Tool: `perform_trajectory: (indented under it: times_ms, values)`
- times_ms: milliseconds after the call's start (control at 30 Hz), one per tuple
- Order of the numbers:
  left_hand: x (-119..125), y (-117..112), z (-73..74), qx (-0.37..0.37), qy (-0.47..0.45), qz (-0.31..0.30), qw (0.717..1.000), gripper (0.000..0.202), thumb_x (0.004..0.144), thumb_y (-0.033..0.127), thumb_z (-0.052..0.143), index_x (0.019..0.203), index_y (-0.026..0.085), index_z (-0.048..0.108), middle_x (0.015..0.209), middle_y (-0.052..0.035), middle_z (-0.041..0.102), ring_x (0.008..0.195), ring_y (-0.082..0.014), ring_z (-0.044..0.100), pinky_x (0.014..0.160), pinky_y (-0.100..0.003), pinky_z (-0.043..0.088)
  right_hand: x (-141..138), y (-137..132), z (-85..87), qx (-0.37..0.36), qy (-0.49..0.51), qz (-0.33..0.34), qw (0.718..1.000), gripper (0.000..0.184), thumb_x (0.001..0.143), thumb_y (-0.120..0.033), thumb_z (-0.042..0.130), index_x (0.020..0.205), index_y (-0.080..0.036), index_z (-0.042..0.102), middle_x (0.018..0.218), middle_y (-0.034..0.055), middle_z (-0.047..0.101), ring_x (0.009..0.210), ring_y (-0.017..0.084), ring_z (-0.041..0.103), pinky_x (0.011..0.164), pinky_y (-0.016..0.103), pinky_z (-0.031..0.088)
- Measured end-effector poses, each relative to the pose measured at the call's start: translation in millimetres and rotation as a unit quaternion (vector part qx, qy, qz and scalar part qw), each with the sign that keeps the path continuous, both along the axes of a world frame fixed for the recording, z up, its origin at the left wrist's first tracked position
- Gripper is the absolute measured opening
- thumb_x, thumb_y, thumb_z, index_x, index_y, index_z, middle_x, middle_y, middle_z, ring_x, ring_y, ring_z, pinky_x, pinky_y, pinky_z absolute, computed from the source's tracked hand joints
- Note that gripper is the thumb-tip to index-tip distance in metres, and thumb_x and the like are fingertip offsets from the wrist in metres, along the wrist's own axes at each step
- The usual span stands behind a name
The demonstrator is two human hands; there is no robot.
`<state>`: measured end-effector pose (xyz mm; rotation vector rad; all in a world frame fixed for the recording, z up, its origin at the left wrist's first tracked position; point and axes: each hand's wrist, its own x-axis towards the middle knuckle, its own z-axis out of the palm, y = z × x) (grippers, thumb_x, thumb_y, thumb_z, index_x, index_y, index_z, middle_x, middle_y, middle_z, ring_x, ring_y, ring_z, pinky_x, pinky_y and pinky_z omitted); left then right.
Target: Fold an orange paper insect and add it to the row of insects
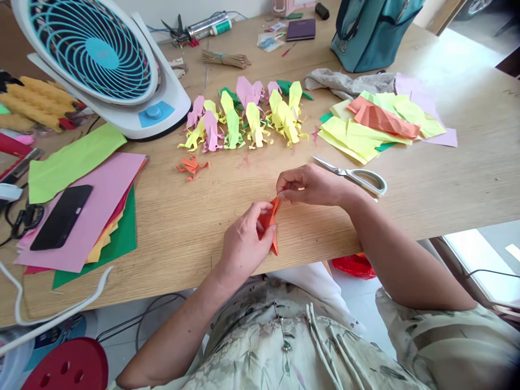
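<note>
A folded piece of orange paper (274, 241) is held between my two hands near the front of the table. My left hand (248, 233) has its thumb and fingers closed round the wide part, and a pointed end sticks out below them. At the upper end my right hand (311, 185) pinches a narrow tip, partly hidden by the fingers. A pair of scissors (361, 179) with pale handles lies just beyond my right wrist. To the left rests a small orange paper figure (192, 166). Several folded paper figures (255, 122), yellow, pink and green, stand farther back.
A white fan (162, 103) stands at the left, above stacked coloured paper (109, 179) with a black phone (60, 216). Loose paper sheets (345, 138) and a grey cloth (349, 81) lie to the right. Behind them is a teal bag (371, 43). The table's front edge runs beneath my forearms.
</note>
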<state>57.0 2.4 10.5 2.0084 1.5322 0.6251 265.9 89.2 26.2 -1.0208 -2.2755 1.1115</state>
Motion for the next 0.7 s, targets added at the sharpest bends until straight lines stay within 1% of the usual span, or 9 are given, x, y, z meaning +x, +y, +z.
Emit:
perform_trajectory:
  times_ms: [167, 333, 400, 467, 533, 600, 700]
  values:
    - [3, -1, 0.6, -0.001, 0.001, 0.02, 1.0, 0.03, 0.084, 0.014, 0.059, 0.111, 0.028, 0.056, 0.104, 0.0012, 0.072, 0.077, -0.0158, 0.066, 0.072, -0.028, 0.047, 1, 1, -0.1, 0.001, -0.011, 0.0, 1.0, 0.01, 0.083, -0.02, 0.057, 0.085, -0.016, 0.066, 0.068, -0.0024, 0.063, 0.061, 0.009, 0.052, 0.057, 0.022, 0.034]
    - [4, -1, 1.4, -0.003, -0.004, 0.021, 1.0, 0.023, 0.089, 0.017, 0.055, 0.11, 0.027, 0.057, 0.102, 0.0002, 0.072, 0.084, -0.0172, 0.068, 0.073, -0.028, 0.048, 0, 3, -2.0, 0.005, -0.022, -0.007, 1.0, 0.012, 0.082, -0.023, 0.057, 0.085, -0.016, 0.066, 0.069, -0.0018, 0.063, 0.062, 0.01, 0.05, 0.059, 0.022, 0.033]
    - [7, -1, 4.4, 0.0, 0.026, 0.015, 1.0, 0.024, 0.089, 0.023, 0.059, 0.112, 0.026, 0.056, 0.105, -0.0015, 0.071, 0.089, -0.02, 0.068, 0.074, -0.03, 0.048, -1, 3, -2.9, 0.015, -0.028, -0.011, 0.999, 0.013, 0.082, -0.024, 0.057, 0.085, -0.016, 0.066, 0.069, -0.0019, 0.062, 0.061, 0.009, 0.048, 0.059, 0.022, 0.032]
    - [11, -1, 8.5, 0.006, 0.074, 0.009, 0.997, 0.035, 0.085, 0.028, 0.066, 0.118, 0.025, 0.054, 0.111, -0.0041, 0.07, 0.094, -0.0237, 0.067, 0.076, -0.033, 0.049, -2, 3, -2.6, 0.023, -0.028, -0.017, 0.999, 0.013, 0.082, -0.025, 0.057, 0.085, -0.015, 0.066, 0.068, -0.0021, 0.06, 0.061, 0.009, 0.046, 0.058, 0.022, 0.031]
    - [13, 0, 12.2, 0.013, 0.123, 0.004, 0.992, 0.043, 0.083, 0.027, 0.067, 0.123, 0.024, 0.052, 0.116, -0.006, 0.069, 0.099, -0.0262, 0.067, 0.079, -0.035, 0.049, -3, 1, -0.9, 0.027, -0.025, -0.025, 0.999, 0.014, 0.083, -0.026, 0.058, 0.084, -0.015, 0.066, 0.066, -0.0027, 0.058, 0.059, 0.009, 0.045, 0.058, 0.023, 0.03]
    - [13, 1, 14.4, 0.007, 0.153, 0.0, 0.988, 0.042, 0.085, 0.023, 0.063, 0.125, 0.024, 0.051, 0.114, -0.0055, 0.07, 0.097, -0.026, 0.068, 0.078, -0.035, 0.049, -4, 0, 1.4, 0.026, -0.021, -0.029, 0.999, 0.014, 0.083, -0.026, 0.058, 0.085, -0.015, 0.066, 0.065, -0.0029, 0.057, 0.059, 0.009, 0.044, 0.057, 0.023, 0.03]
    - [10, 5, 14.4, -0.017, 0.141, -0.003, 0.99, 0.04, 0.087, 0.022, 0.059, 0.126, 0.025, 0.051, 0.105, -0.0025, 0.073, 0.087, -0.0229, 0.069, 0.074, -0.032, 0.048, -7, -1, 3.5, 0.026, -0.013, -0.031, 0.999, 0.014, 0.083, -0.026, 0.058, 0.086, -0.015, 0.066, 0.066, -0.0026, 0.059, 0.059, 0.009, 0.046, 0.057, 0.023, 0.031]
